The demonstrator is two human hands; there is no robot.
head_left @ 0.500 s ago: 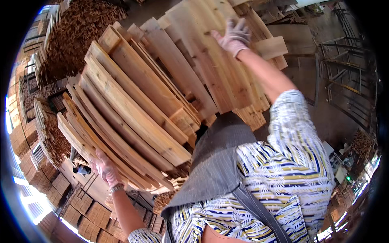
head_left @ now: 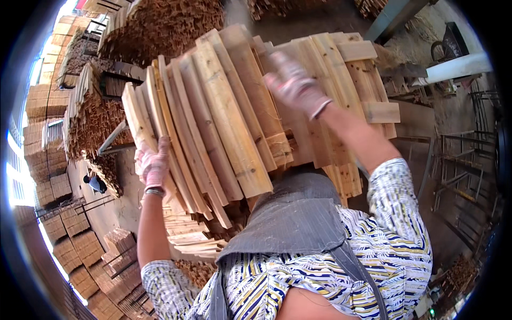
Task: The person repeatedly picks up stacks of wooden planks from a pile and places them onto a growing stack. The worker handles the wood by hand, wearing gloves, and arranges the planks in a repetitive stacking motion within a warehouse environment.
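A wide stack of wooden boards [head_left: 229, 112] lies in front of me, many of them tilted and overlapping like a fan. My left hand [head_left: 152, 164], in a pale knit glove, grips the outermost board [head_left: 136, 114] at the left side, its thumb against the wood. Over the middle right of the stack is my right hand [head_left: 298, 89], gloved too and smeared by motion. Its thumb and fingers look apart, with nothing visible between them; whether it touches the boards below I cannot tell.
Short wooden blocks [head_left: 383, 112] lie across the boards at the right. Metal racks [head_left: 464, 170] stand farther right, beside a blue-grey post [head_left: 397, 21]. Big piles of sticks [head_left: 165, 32] rise behind and left. A person [head_left: 96, 184] is far off at the left.
My view has turned, so the stack sits farther right and more upright. My left hand has moved up along the outer boards. The right hand has swept leftward across the stack.
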